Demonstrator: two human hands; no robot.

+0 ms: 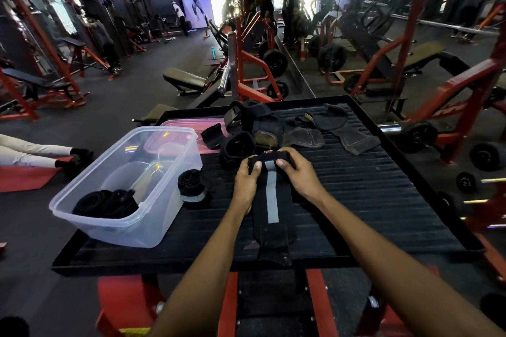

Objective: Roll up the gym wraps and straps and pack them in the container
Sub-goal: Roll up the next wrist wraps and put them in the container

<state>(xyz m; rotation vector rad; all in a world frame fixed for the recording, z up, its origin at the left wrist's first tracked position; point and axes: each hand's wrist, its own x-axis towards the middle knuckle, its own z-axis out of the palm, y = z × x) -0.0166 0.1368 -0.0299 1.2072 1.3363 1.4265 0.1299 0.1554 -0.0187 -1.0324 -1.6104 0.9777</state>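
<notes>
A long black wrap with a grey stripe [272,210] lies flat on the black ribbed platform [369,200], running toward me and hanging over its near edge. My left hand [247,180] and my right hand [297,169] both grip its far end, which is folded into a small roll. A clear plastic container [153,200] stands at the left with two black rolled wraps [105,204] inside. One rolled wrap with a grey edge [191,186] sits beside the container. A pile of black and tan wraps and straps [273,126] lies beyond my hands.
A pink lid [189,124] lies behind the container. Red and black gym machines, benches and weight plates surround the platform. A mirror wall runs at the right. A person's legs rest on a red mat [24,175] on the floor at left.
</notes>
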